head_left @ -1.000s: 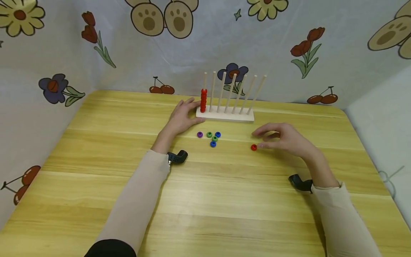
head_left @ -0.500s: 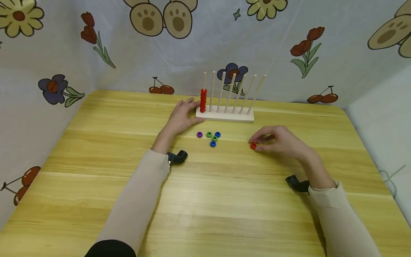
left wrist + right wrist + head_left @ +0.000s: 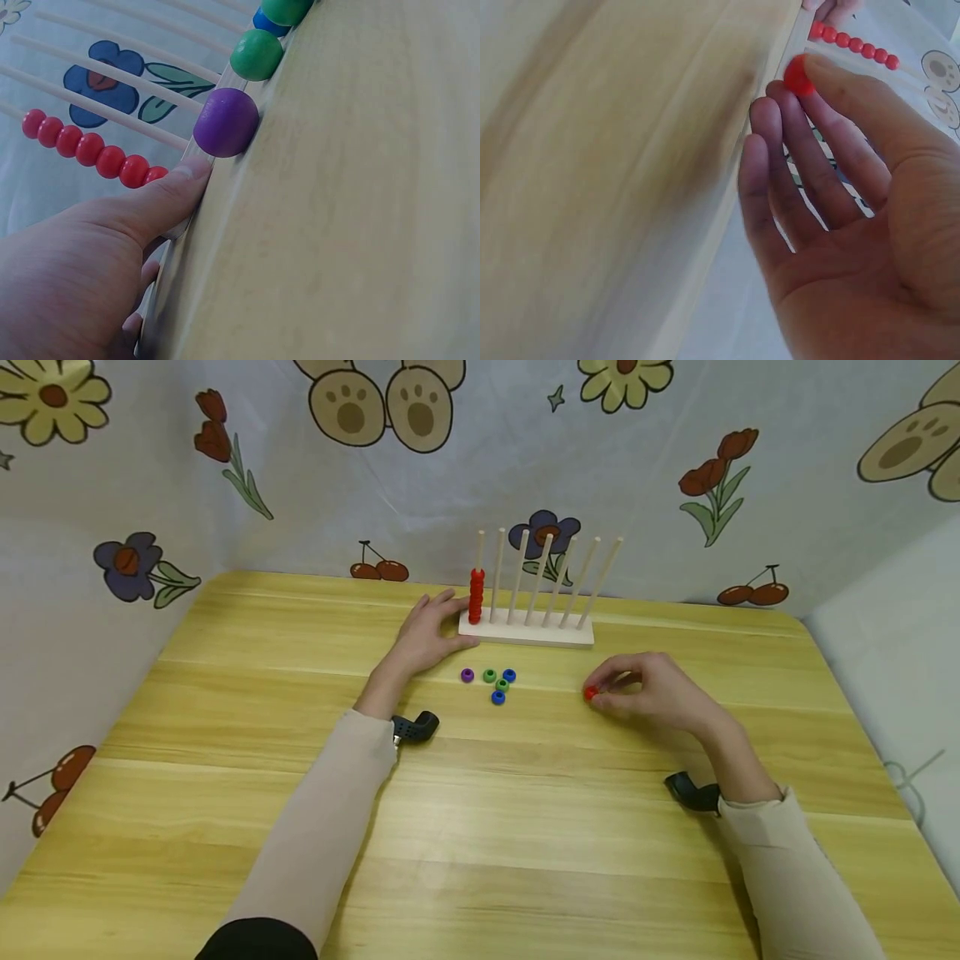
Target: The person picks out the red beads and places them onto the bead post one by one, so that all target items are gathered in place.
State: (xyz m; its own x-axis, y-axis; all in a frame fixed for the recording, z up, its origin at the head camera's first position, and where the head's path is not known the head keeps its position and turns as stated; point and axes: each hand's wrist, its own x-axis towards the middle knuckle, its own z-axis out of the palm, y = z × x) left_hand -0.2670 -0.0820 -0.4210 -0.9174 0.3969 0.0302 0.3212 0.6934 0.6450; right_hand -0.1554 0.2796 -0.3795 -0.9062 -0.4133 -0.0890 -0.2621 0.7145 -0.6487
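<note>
In the head view my left hand [image 3: 422, 639] holds the left end of a pale wooden peg stand [image 3: 528, 632]. Its thumb lies along the front edge of the base, while the other fingers reach behind, partly hidden. Several upright pegs rise from the stand, and the leftmost carries a stack of red beads [image 3: 476, 597]. To the right, my right hand [image 3: 660, 695] pinches one red bead [image 3: 798, 76] between thumb and fingertips, low over the table. That hand's remaining fingers are extended in the right wrist view. Whether the bead touches the table I cannot tell.
Loose beads lie in front of the stand: a purple bead [image 3: 467, 675], green beads [image 3: 490, 676] and blue beads [image 3: 498, 697]. A patterned cloth [image 3: 292, 485] hangs behind the wooden table [image 3: 450, 827]. Each wrist wears a dark camera mount [image 3: 416, 727].
My right hand has moved slightly left and its thumb and fingers have come together on the red bead. The bead has shifted a little away from me. The left hand stays on the stand.
</note>
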